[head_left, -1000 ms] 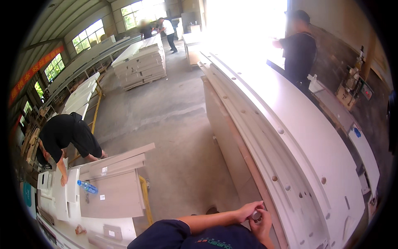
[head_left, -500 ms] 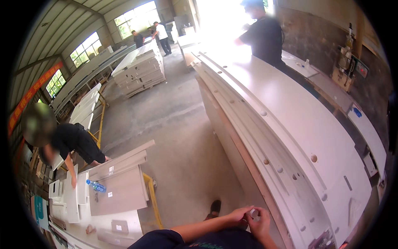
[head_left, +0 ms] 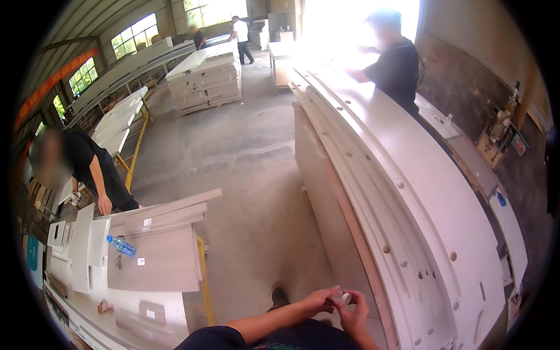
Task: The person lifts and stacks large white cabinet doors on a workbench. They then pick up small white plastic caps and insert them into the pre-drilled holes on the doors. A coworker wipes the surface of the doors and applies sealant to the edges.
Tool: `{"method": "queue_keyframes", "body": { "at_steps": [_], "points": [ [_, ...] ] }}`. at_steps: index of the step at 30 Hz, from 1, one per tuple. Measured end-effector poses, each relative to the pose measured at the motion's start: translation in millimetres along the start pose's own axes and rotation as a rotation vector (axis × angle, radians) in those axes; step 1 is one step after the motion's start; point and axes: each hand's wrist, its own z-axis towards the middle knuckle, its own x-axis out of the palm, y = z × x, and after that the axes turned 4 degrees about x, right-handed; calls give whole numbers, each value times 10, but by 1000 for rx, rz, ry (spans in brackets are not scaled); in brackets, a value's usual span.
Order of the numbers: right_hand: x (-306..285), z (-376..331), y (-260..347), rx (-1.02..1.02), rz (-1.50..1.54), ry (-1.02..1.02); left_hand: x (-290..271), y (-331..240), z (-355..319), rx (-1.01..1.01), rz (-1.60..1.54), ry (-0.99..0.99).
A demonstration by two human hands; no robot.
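Observation:
Near the lower edge, my left hand [head_left: 319, 300] and my right hand [head_left: 353, 312] meet in front of my body. Between their fingers is a small white round cap-like thing [head_left: 345, 298]. A pale, see-through part seems to adjoin it on the left, but my fingers cover most of this. Both hands are closed on the thing. Just to their right stands a stack of long white panels [head_left: 408, 233] with round holes; neither hand touches it.
At left, a table holds brown-grey boards [head_left: 169, 256], a blue-labelled bottle [head_left: 121, 246] and white pieces [head_left: 84, 245]. One person [head_left: 99, 169] bends behind it; another [head_left: 394, 70] stands beyond the panels. A panel pile [head_left: 204, 81] stands farther off on the floor.
My view has shifted, and my joined hands appear slightly farther left, still holding the small white thing. The person at left has straightened somewhat, the near hand lifting from the white boards.

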Motion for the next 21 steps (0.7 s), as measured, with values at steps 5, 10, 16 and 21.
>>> {"method": "queue_keyframes", "body": {
  "at_steps": [5, 10, 16, 21],
  "points": [
    [656, 551, 473, -25, -38, 75, -716, -709, -97, 118, -165, -26],
    [1289, 1205, 803, -8, 72, 124, -1231, -1446, -248, 215, -304, -138],
    [1868, 2115, 940, -48, 106, 125, -1703, -2059, -133, 209, -410, -141],
    [2400, 3107, 940, -113, 172, 138, -2222, -2725, 254, 287, -409, -210]
  ]
}}
